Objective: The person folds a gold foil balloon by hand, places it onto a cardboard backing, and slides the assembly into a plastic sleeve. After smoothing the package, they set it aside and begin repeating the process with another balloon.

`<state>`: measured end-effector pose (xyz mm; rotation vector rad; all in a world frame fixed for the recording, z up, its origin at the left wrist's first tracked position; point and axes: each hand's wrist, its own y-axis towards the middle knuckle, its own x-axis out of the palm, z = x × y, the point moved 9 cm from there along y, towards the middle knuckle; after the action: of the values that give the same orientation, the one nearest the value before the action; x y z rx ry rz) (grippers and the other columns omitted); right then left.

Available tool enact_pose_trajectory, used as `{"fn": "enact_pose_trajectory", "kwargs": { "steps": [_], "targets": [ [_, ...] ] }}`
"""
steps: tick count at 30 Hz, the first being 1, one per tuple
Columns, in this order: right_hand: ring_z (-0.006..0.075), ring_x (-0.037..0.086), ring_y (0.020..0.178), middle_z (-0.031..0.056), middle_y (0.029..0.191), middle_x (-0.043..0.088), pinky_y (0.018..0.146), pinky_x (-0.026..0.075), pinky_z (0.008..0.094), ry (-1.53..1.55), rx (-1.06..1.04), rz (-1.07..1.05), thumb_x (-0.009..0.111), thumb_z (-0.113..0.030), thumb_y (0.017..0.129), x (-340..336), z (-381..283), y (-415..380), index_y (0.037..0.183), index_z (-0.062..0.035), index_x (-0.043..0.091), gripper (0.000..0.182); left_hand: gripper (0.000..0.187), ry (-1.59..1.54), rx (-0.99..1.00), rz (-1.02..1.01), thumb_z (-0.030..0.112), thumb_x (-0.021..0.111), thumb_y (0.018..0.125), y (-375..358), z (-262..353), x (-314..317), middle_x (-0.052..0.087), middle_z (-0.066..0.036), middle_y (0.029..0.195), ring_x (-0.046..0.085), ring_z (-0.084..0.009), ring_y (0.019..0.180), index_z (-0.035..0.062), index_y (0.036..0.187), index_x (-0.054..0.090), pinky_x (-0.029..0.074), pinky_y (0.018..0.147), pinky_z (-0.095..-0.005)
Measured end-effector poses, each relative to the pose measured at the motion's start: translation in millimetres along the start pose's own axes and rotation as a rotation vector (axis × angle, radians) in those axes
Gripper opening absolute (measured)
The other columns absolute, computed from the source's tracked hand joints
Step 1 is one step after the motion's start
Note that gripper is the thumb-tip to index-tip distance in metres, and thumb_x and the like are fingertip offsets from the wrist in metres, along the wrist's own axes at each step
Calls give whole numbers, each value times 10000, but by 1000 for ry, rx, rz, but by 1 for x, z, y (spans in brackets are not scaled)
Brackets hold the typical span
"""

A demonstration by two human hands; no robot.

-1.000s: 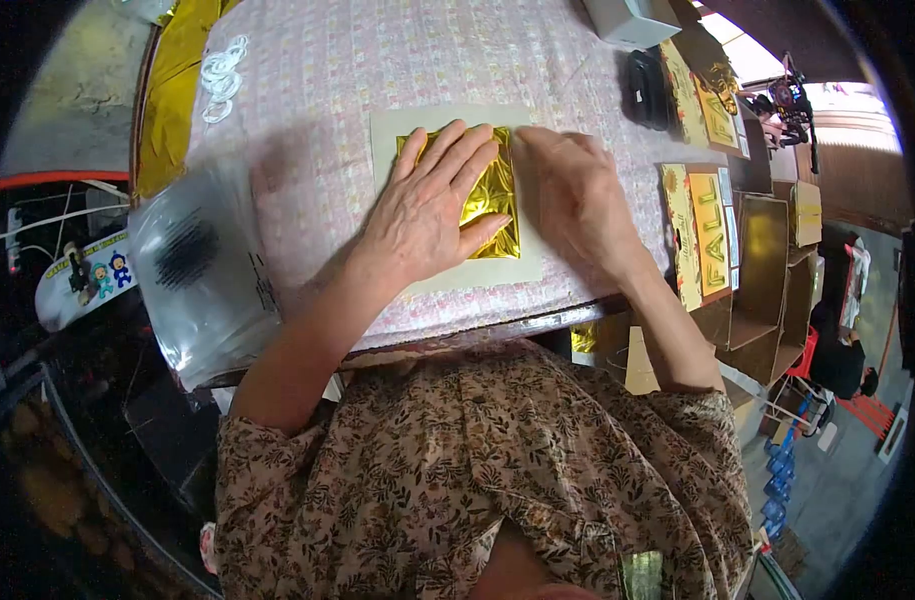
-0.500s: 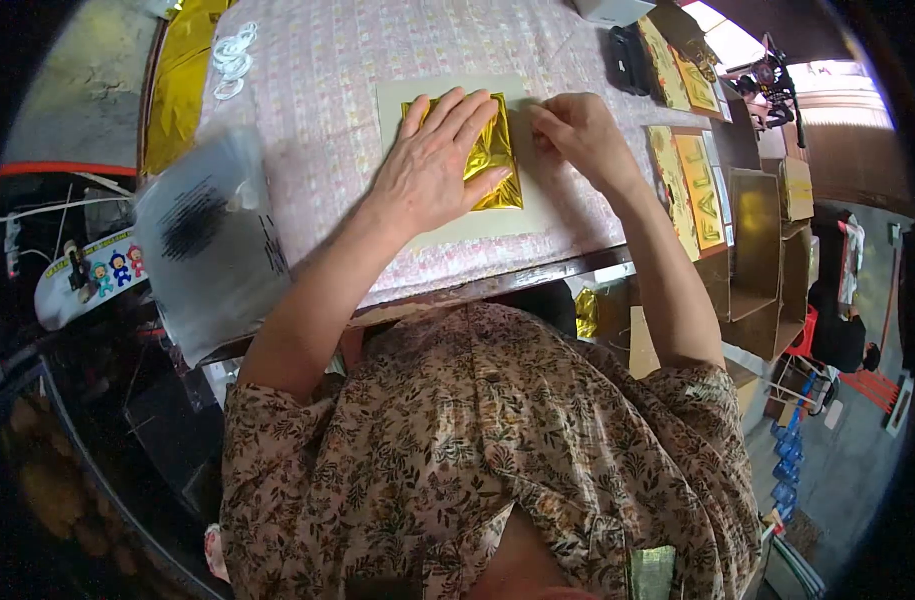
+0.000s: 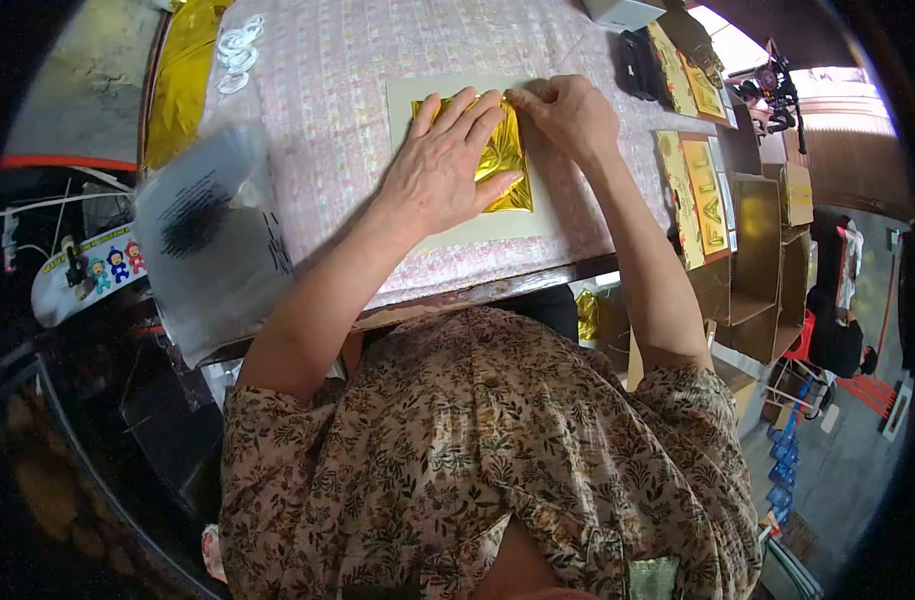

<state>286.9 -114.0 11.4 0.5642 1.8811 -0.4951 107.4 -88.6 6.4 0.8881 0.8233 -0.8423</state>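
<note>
A sheet of shiny gold foil (image 3: 512, 160) lies on a grey-beige board (image 3: 467, 228) on the table. My left hand (image 3: 440, 170) rests flat over the foil's left part, fingers spread, thumb stretched toward its right side. At the foil's upper right corner is my right hand (image 3: 574, 112), its fingers curled and drawn together, the tips touching the corner area. Whatever sits between those fingertips is hidden. Wrinkles run across the foil beside my left hand.
A clear plastic bag (image 3: 212, 235) hangs over the table's left edge. White rings (image 3: 239, 50) lie at the back left. Cards with gold "FALL" lettering (image 3: 710, 195) are on the right, by open cardboard boxes (image 3: 755, 250). A black object (image 3: 637, 65) lies further back.
My right hand has moved left, from beside the foil to its upper right corner. My left hand stays flat on the foil. The whole view has shifted slightly.
</note>
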Motion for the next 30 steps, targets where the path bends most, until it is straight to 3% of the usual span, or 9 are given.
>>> {"fn": "enact_pose_trajectory", "kwargs": {
  "steps": [6,10,16,21,22,24,27,28,30],
  "targets": [
    [427,742,882,239,903,756,787,586,488,-96,-56,120,762,-524,882,-5,0,-4,911,-42,787,484,796,7,9,15,543,630,977,0,0,1,454,-165,1611,374,-342,1516,-17,1518,460,229,1267,-541],
    [411,732,823,219,840,738,734,566,478,-15,-120,21,800,-529,865,-4,4,-27,867,-18,733,516,796,18,16,47,554,631,978,-1,0,1,457,-161,1609,380,-338,1514,-15,1512,469,239,1264,-532],
    [357,731,808,190,880,740,716,560,445,-44,-116,-25,850,-567,799,-1,1,-44,1005,-23,712,598,871,49,23,37,646,623,953,0,2,-1,456,-155,1609,369,-331,1523,-14,1504,487,232,1272,-524],
    [279,679,847,122,902,690,781,560,397,198,-286,-51,970,-355,708,1,6,-62,1159,-7,647,656,1030,49,2,-21,746,676,856,1,1,2,420,-132,1639,340,-319,1546,12,1540,440,208,1291,-546],
    [279,679,847,122,902,690,781,560,397,195,-287,-52,970,-355,708,0,9,-65,1159,-7,647,656,1089,45,-3,-27,780,693,814,1,1,3,415,-129,1642,334,-316,1549,9,1540,440,203,1296,-544],
    [360,730,1014,214,1057,747,866,571,451,110,-450,66,958,-361,700,-13,-3,-80,1243,-12,624,727,1136,45,-14,-38,797,711,775,1,1,3,408,-127,1645,326,-313,1553,8,1544,433,200,1299,-542],
    [368,731,996,224,1055,746,861,573,450,90,-486,59,958,-330,696,-21,-7,-93,1202,5,643,684,1213,54,-12,-50,856,699,722,0,0,6,399,-124,1650,311,-303,1558,-3,1540,443,201,1300,-529],
    [368,731,996,224,1055,746,861,573,450,88,-487,66,958,-330,696,-26,-11,-92,1202,5,643,684,1245,64,1,-43,898,668,708,2,0,5,397,-122,1650,303,-296,1560,-12,1531,459,205,1297,-516],
    [320,717,924,186,1013,741,843,571,391,255,-164,-135,922,-242,767,-17,2,-80,1210,20,687,566,1251,61,-1,-38,895,677,703,1,1,3,399,-122,1649,303,-298,1560,-11,1535,451,207,1296,-518]
  ]
}}
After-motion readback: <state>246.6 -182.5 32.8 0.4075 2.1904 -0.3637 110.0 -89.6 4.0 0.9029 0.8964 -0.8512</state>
